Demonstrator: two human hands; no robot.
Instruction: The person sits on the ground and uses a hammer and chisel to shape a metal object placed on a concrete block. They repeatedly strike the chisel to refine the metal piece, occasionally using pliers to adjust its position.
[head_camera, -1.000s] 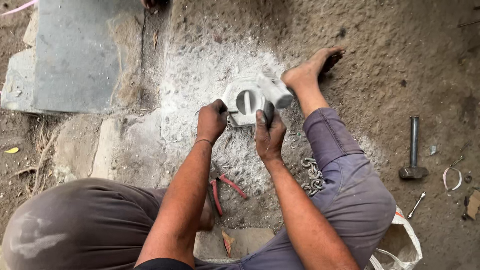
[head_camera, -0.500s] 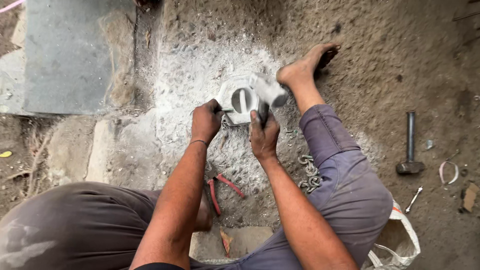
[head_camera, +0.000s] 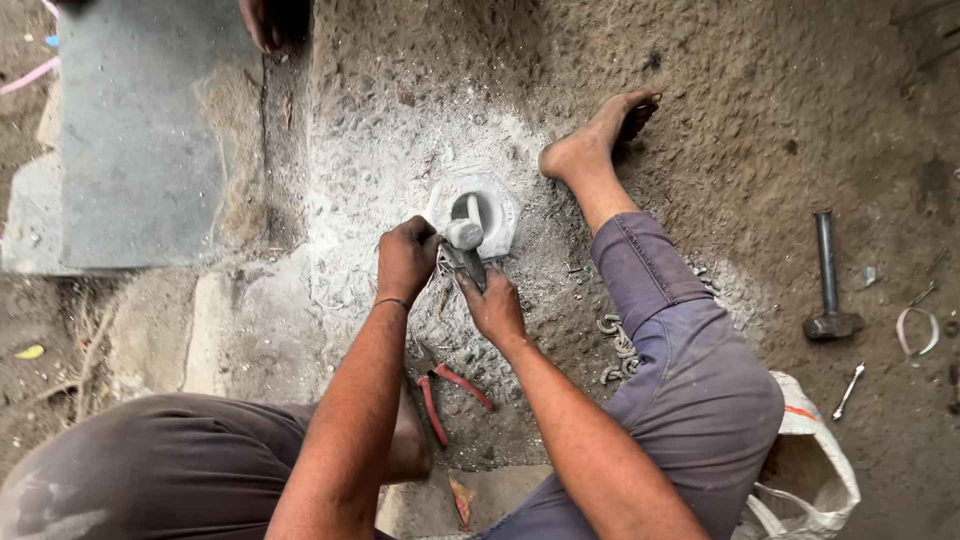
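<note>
I sit on dusty ground with my right leg stretched out. A pale grey cast metal piece (head_camera: 492, 208) with a round hollow lies in a patch of white powder. My left hand (head_camera: 405, 258) is closed on its near left edge. My right hand (head_camera: 492, 305) grips a dark tool handle (head_camera: 472, 262) whose pale round end (head_camera: 464, 233) rests over the piece's hollow. Both hands meet just below the piece.
Red-handled pliers (head_camera: 440, 385) lie between my legs. Metal chain links (head_camera: 615, 350) sit by my right knee. A hammer (head_camera: 828, 280), a small spanner (head_camera: 848, 390) and a white ring (head_camera: 918, 332) lie at right. A white sack (head_camera: 815, 470) is bottom right, a grey slab (head_camera: 140, 130) top left.
The cast piece has turned, so its hollow now faces up. My right hand dropped lower along the tool handle, and both hands sit closer together below the piece.
</note>
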